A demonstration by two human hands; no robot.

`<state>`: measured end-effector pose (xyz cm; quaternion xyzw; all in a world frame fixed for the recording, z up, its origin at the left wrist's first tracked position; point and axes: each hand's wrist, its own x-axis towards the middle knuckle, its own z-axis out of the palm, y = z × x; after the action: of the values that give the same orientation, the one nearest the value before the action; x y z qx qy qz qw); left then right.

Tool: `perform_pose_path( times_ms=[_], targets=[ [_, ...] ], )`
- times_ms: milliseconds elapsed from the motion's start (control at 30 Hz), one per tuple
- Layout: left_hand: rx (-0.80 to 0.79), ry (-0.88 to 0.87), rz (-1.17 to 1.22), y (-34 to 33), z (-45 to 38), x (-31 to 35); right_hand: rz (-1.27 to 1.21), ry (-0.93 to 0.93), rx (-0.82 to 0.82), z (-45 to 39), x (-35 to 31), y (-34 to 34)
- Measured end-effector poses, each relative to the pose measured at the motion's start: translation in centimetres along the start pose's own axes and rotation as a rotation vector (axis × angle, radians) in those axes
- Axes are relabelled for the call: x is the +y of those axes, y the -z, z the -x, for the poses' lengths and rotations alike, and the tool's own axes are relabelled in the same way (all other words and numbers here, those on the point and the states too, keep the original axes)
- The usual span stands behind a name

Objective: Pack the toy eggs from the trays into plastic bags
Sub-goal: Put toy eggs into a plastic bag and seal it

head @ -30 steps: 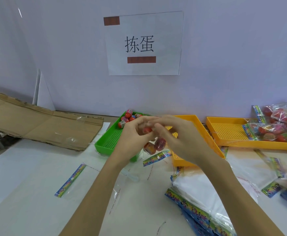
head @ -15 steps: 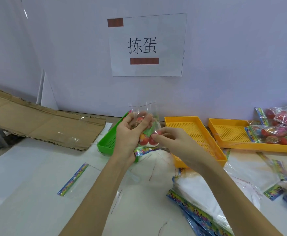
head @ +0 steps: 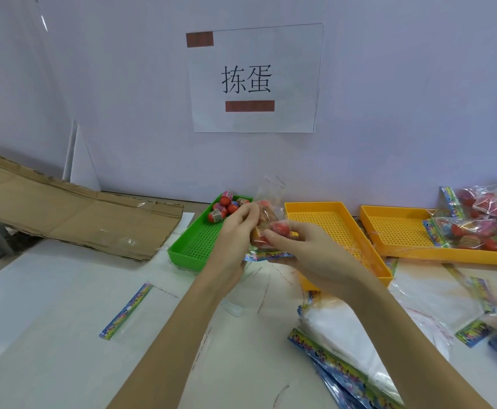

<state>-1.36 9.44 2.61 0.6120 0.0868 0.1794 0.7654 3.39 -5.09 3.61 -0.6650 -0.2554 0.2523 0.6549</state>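
Head view: at frame centre, the left hand (head: 235,231) and right hand (head: 306,255) both pinch a plastic bag (head: 267,214) holding red toy eggs (head: 281,227). Behind them, more eggs lie in the green tray (head: 194,246).

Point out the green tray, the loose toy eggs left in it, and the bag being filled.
green tray (head: 195,246): head view, on its perforated floor.
loose toy eggs (head: 225,200): head view, on a red egg at the tray's far end.
bag being filled (head: 272,196): head view, on the clear plastic above both hands.
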Motion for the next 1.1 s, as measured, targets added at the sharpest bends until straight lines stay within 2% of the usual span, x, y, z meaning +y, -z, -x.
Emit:
perform_pose_path(
  times_ms=[67,200,367,467,567,633,733,800,967,1100],
  targets=[
    [0.032,-0.034,-0.032,0.0,-0.1,-0.1,-0.042,-0.007,-0.048,0.0,-0.1,0.4],
    [0.058,-0.12,-0.041,0.1,-0.2,-0.4,-0.052,0.005,-0.003,-0.1,-0.1,0.2],
    [-0.032,-0.075,-0.098,0.1,-0.2,-0.6,0.064,-0.036,0.13,-0.2,-0.2,-0.5],
    [-0.057,-0.085,-0.096,0.7,-0.3,-0.1,0.061,-0.078,0.149,-0.3,-0.4,-0.3],
    [0.06,-0.091,-0.038,1.5,-0.3,0.5,-0.029,-0.111,0.037,-0.1,-0.6,-0.6],
    [0.196,-0.096,-0.003,2.4,-0.8,0.8,-0.013,-0.084,0.04,-0.2,-0.5,-0.9],
    [0.388,-0.154,0.048,4.4,-1.8,1.0,0.252,0.036,0.246,-0.9,0.6,-1.1],
    [0.449,-0.188,0.06,5.4,-2.1,1.0,0.471,0.114,0.33,-1.6,1.2,-1.5],
    [0.466,-0.225,-0.005,6.0,-2.0,0.9,0.934,0.189,0.316,-5.9,0.3,-2.5],
    [0.437,-0.195,0.008,6.1,-1.9,0.8,1.157,0.097,0.231,-10.8,-0.3,-3.1]
  ],
)
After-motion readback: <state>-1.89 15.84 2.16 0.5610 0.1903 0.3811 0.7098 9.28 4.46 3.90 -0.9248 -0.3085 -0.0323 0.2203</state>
